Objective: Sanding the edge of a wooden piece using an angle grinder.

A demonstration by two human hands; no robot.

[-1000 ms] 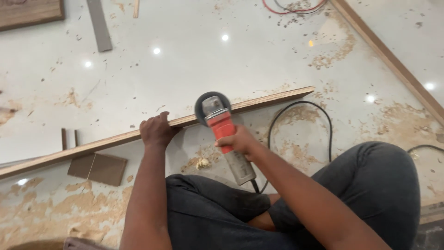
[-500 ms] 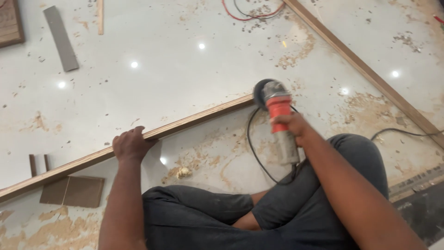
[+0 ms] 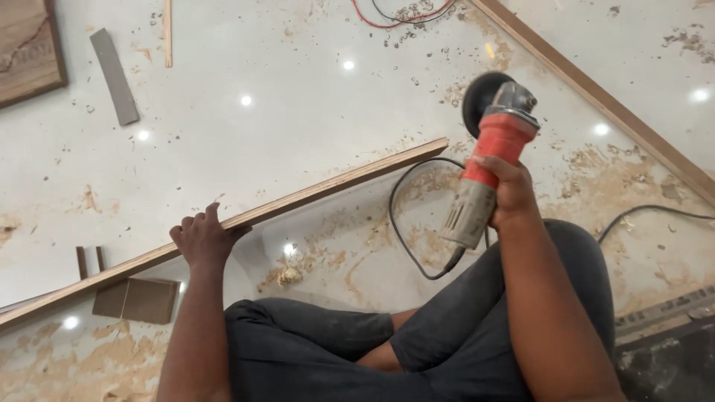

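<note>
Head view: R hand clenched round an angle grinder, red body w/ grey handle, held up off the floor, disc end pointing away from the wrist, black cord looping down below the hand. L hand pressed flat on a long wood strip, fingers over its far edge; strip runs out both sides of the hand. Small brown offcuts lie near, just left of L forearm.
</note>
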